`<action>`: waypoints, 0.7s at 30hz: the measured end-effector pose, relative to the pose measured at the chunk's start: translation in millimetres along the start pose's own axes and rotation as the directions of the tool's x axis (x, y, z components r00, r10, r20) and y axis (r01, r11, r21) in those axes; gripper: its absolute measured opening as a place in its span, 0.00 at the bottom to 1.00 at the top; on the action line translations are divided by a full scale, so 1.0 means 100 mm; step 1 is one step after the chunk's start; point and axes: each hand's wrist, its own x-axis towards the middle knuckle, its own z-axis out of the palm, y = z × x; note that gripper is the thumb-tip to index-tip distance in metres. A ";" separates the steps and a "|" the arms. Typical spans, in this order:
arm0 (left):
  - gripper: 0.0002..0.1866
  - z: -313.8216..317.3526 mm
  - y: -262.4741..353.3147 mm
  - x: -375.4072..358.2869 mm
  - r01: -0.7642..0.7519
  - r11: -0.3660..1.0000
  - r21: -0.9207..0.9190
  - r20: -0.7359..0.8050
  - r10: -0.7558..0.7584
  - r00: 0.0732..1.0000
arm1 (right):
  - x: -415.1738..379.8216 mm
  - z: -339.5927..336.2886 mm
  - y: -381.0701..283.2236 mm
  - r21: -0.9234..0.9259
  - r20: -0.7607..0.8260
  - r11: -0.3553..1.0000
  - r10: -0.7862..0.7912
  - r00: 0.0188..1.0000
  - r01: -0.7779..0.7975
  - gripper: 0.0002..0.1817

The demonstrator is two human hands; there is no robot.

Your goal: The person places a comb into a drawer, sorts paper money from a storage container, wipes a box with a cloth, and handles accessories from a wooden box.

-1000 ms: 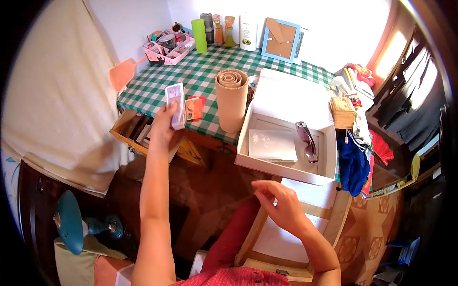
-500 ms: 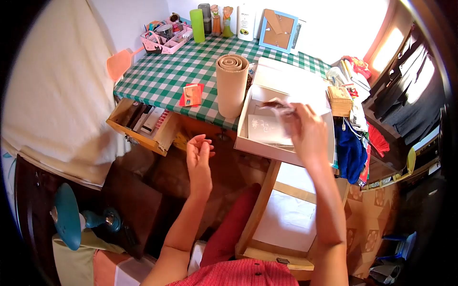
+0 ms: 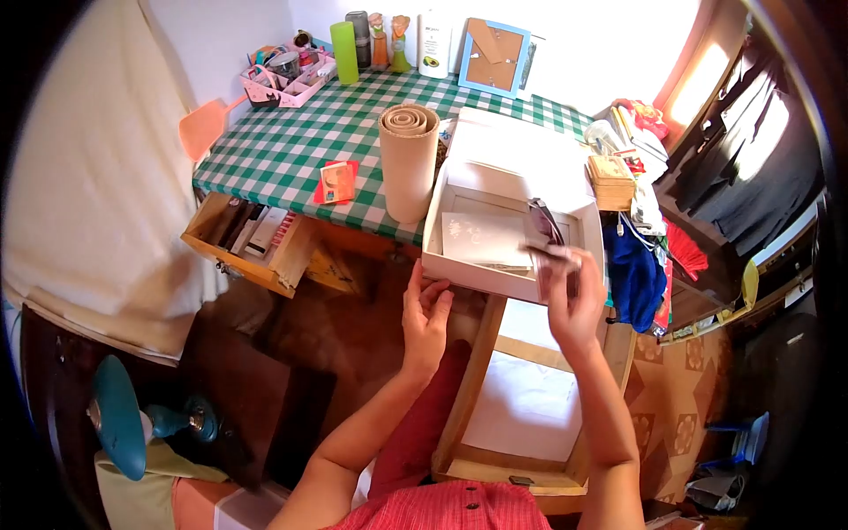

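Since the earlier frame, the left hand (image 3: 426,322) has moved up to the near left corner of the white box (image 3: 481,281), while the right hand (image 3: 576,305) has come down over the box's near side.

In the head view, the left hand is partly open, its fingers loosely curled and slightly apart, with the index fingertip seemingly against the box corner. The right hand pinches a flat item (image 3: 551,254) between thumb and fingers; motion blur hides exactly what it is. That item is above the box's near wall, just in front of the sunglasses (image 3: 546,221), which lie inside at the right. A pale booklet (image 3: 484,237) rests inside to their left.

Just left of the box, a brown cardboard roll (image 3: 408,168) stands upright on the green checked tablecloth (image 3: 291,150). Farther left lie orange and red cards (image 3: 336,183). An open drawer (image 3: 521,406) holding white sheets extends below the box.
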 end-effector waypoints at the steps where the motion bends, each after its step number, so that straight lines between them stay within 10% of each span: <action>1: 0.31 0.01 0.00 0.02 0.004 1.000 -0.004 0.005 -0.004 1.000 | -0.07 -0.07 0.13 -0.111 0.005 0.972 -0.207 0.978 0.207 0.07; 4: 0.31 0.00 0.06 0.03 0.024 0.998 -0.058 0.011 -0.023 1.000 | -0.20 -0.16 0.25 0.275 -0.199 0.945 0.235 0.951 -0.176 0.08; 6: 0.33 -0.01 0.16 0.00 -0.005 0.952 0.305 -0.059 0.025 0.998 | -0.12 -0.28 0.35 0.380 -0.297 0.877 0.416 0.859 -0.294 0.10; 9: 0.34 0.02 0.41 0.04 -0.476 0.489 0.731 0.203 0.510 0.836 | -0.15 -0.44 0.63 0.374 -0.350 0.873 0.446 0.824 -0.314 0.12; 13: 0.26 0.07 0.46 0.28 -0.771 0.112 0.627 0.690 0.377 0.617 | -0.21 -0.59 0.82 0.531 -0.209 0.663 0.706 0.677 -0.528 0.10; 21: 0.13 0.00 0.21 0.37 -0.841 0.103 0.531 0.673 0.552 0.492 | -0.30 -0.53 0.62 0.701 -0.124 0.501 0.787 0.605 -0.508 0.10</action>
